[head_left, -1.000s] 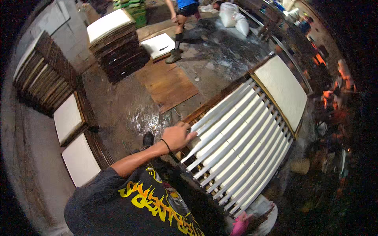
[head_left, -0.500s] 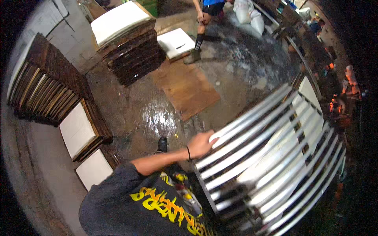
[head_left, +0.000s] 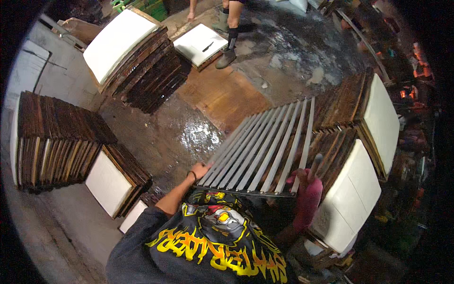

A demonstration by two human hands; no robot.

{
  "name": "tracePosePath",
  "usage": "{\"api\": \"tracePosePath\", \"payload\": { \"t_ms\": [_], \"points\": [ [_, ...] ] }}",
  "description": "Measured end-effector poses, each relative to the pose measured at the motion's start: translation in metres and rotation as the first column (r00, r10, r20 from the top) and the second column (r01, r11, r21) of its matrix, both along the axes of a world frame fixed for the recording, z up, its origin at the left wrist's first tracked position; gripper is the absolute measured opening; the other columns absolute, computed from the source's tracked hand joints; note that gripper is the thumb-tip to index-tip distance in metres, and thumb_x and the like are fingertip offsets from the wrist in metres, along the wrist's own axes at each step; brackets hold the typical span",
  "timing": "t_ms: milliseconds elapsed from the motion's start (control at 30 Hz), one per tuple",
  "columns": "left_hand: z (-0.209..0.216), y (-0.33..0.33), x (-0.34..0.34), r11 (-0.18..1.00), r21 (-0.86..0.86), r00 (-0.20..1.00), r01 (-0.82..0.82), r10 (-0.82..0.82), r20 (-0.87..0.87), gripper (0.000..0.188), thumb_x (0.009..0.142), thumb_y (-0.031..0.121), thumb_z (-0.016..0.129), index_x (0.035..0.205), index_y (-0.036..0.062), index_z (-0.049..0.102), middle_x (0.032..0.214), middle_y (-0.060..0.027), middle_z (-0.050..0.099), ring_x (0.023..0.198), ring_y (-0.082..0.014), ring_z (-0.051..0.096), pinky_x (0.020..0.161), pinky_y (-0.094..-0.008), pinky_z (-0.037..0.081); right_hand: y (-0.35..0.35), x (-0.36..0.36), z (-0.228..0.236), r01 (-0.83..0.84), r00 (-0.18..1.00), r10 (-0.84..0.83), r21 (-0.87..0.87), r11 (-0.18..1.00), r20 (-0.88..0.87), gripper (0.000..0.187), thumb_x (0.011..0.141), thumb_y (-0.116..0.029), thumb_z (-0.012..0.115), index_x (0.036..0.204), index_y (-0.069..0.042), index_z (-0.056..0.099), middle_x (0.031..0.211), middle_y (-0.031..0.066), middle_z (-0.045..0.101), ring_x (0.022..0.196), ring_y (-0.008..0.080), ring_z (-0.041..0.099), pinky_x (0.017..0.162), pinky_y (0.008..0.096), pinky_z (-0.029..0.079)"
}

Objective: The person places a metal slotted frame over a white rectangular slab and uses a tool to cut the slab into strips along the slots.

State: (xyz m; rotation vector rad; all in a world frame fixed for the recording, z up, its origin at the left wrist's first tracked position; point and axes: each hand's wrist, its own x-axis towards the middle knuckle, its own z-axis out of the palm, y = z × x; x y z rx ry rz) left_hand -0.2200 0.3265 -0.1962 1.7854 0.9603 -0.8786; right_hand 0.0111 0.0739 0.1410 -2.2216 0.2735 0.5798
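Observation:
In front of my body a slatted metal rack [head_left: 257, 149] of long grey bars is held up at a tilt, its near edge close to my shirt. My left hand [head_left: 199, 170], bare with a dark wristband, is closed on the rack's near left corner. At its near right corner is my right hand [head_left: 308, 191] in a pink glove, fingers curled at the end of the rack. A short grey rod-like end [head_left: 317, 163] sticks up beside those fingers; what it belongs to is hidden.
Stacks of dark boards with white faces stand to the right [head_left: 347, 194], at the left [head_left: 61, 142] and back left [head_left: 123, 45]. A brown sheet [head_left: 227, 97] lies on the wet floor. Beyond it, another person's legs [head_left: 231, 35] are beside a low white-topped stack [head_left: 201, 45].
The rack has moved left, off the white-faced boards at right, to in front of my body. My right hand has come into clear view at its corner. The other person now reaches lower.

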Motion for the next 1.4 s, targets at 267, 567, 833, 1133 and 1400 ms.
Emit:
{"api": "tracePosePath", "payload": {
  "t_ms": [267, 567, 833, 1133, 1400],
  "points": [
    [-0.051, 0.018, -0.030, 0.971, 0.091, 0.973, 0.223, -0.227, 0.037, 0.061, 0.084, 0.054, 0.057, 0.102, -0.0023, 0.069, 0.104, -0.0268, 0.067, 0.099, -0.0403, 0.065, 0.086, -0.0475, 0.050, -0.026, -0.008, -0.033, 0.093, 0.994, -0.086, 0.124, 0.988, -0.062, 0.037, 0.092, -0.035, 0.058, 0.091, 0.001, 0.069, 0.076, 0.0136, 0.070, 0.065, 0.0196, 0.063, 0.065, 0.0355, 0.049],
    [-0.057, 0.069, 0.026, 0.828, 0.164, 0.842, 0.536, -0.540, -0.025, 0.048, 0.083, 0.050, 0.059, 0.101, 0.0067, 0.072, 0.091, -0.0110, 0.072, 0.087, -0.0285, 0.068, 0.075, -0.0459, 0.053, -0.075, -0.090, -0.021, 0.060, 0.997, -0.064, 0.107, 0.992, 0.039, 0.031, 0.094, -0.029, 0.055, 0.094, 0.000, 0.066, 0.080, 0.0123, 0.069, 0.071, 0.0192, 0.060, 0.067, 0.0341, 0.047],
    [-0.030, 0.057, 0.101, 0.860, 0.083, 0.859, 0.504, -0.509, 0.054, 0.054, 0.081, 0.052, 0.059, 0.108, 0.0064, 0.070, 0.106, -0.0138, 0.070, 0.097, -0.0313, 0.067, 0.083, -0.0473, 0.053, -0.124, -0.094, -0.036, 0.265, 0.963, -0.268, 0.083, 0.961, 0.023, 0.035, 0.091, -0.036, 0.057, 0.089, -0.003, 0.066, 0.084, 0.0075, 0.065, 0.064, 0.0213, 0.055, 0.060, 0.0353, 0.046],
    [-0.062, -0.011, 0.290, 0.852, 0.144, 0.831, 0.503, -0.522, 0.191, 0.043, 0.075, 0.042, 0.067, 0.098, 0.0064, 0.073, 0.100, -0.0110, 0.072, 0.094, -0.0287, 0.068, 0.078, -0.0516, 0.053, -0.174, 0.011, -0.076, 0.163, 0.977, -0.164, 0.017, 0.986, 0.138, 0.034, 0.090, -0.036, 0.057, 0.090, -0.003, 0.065, 0.082, 0.0075, 0.065, 0.063, 0.0202, 0.054, 0.058, 0.0342, 0.044],
    [-0.036, -0.056, 0.486, 0.868, 0.162, 0.813, 0.469, -0.496, 0.305, 0.041, 0.076, 0.036, 0.067, 0.108, 0.0118, 0.072, 0.108, -0.0067, 0.070, 0.100, -0.0282, 0.067, 0.079, -0.0494, 0.053, -0.203, 0.177, -0.067, 0.071, 0.988, -0.062, -0.063, 0.995, 0.140, 0.033, 0.089, -0.037, 0.057, 0.090, -0.004, 0.064, 0.081, 0.0076, 0.064, 0.061, 0.0193, 0.053, 0.056, 0.0332, 0.043]
  ]
}}
